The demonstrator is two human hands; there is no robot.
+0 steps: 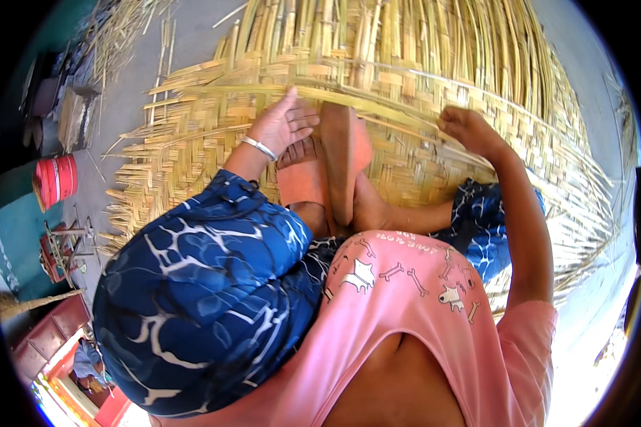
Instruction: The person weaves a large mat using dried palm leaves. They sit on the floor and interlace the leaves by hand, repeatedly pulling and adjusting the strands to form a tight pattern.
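A half-woven mat of flat yellow split-reed strips spreads under my feet, its loose ends fraying at the left and right. Across it, just beyond my feet, runs a long yellow-green reed strip. My right hand is closed at the right part of this strip, fingertips pinched on it. My left hand, with a silver bangle at the wrist, hovers near the strip's left part. Its thumb points up, its fingers are stretched loosely, and nothing is in them. My feet, in orange and brown sandals, rest on the weave.
Unwoven reed stalks lie side by side along the far edge. More loose straw is scattered on the grey floor at the far left. A red round container and a wooden block stand by the left wall.
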